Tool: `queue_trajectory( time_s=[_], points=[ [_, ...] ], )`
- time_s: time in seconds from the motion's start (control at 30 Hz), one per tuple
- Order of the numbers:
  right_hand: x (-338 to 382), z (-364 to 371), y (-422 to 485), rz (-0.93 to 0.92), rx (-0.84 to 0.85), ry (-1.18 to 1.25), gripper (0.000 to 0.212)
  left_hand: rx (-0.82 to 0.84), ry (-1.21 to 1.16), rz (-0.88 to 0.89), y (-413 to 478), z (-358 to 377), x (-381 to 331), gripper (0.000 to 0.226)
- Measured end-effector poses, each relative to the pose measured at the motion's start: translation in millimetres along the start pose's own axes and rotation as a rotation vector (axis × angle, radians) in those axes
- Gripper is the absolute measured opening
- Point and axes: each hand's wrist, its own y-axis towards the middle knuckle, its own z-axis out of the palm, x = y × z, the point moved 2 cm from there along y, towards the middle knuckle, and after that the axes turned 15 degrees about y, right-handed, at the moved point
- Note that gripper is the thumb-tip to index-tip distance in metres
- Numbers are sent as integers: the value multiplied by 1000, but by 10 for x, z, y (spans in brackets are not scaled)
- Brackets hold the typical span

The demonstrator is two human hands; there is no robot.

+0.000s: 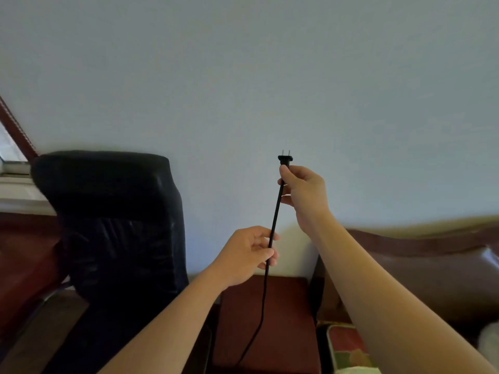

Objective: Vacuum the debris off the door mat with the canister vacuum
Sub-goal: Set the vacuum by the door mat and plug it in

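A black power cord (276, 211) runs up the middle of the view, ending in a two-pin plug (285, 158) with its pins pointing up toward the pale wall. My right hand (305, 193) pinches the cord just under the plug. Lower down, my left hand (249, 253) grips the same cord, which is pulled straight between the two hands. Below my left hand the cord hangs slack and drops out of view at the bottom. The canister vacuum and the door mat are not in view.
A black leather office chair (113, 225) stands at the left, against a reddish desk and a window sill. A dark red wooden bedside stand (286, 319) sits below the hands. A brown padded headboard (421, 255) and a patterned pillow (348, 349) are at the right.
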Motion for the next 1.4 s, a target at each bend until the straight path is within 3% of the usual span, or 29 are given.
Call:
queue_trajectory(
  time_s=[0.63, 1.4],
  points=[
    [-1927, -15, 1128, 289, -120, -83, 12, 140, -67, -219, 1011, 85, 1691, 24],
    [-4264, -974, 1693, 679, -191, -97, 18, 241, -241, -570, 1480, 1205, 3356, 21]
  ],
)
